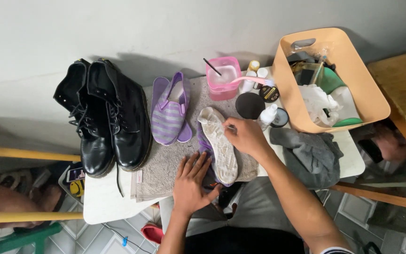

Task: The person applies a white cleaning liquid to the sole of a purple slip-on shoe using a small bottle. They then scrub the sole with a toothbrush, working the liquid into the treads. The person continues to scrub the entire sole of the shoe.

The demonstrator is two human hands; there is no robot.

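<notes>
Purple shoe, sole up on the grey towel: my left hand presses flat beside it, fingers spread, my right hand pinching a small brush, scrubbing underway; next, firmer strokes toward the heel.

Single view only, from camera on my head. Looks steeply down, nearly top-down, onto small white table pushed against pale wall. Wall fills top of frame; tiled floor shows along bottom edge. Camera sits close, about arm's reach above tabletop. My forearms enter from bottom edge, my left hand and right hand near frame centre. Whole tabletop fits in frame, edge to edge. No second view, so no shared area.
</notes>
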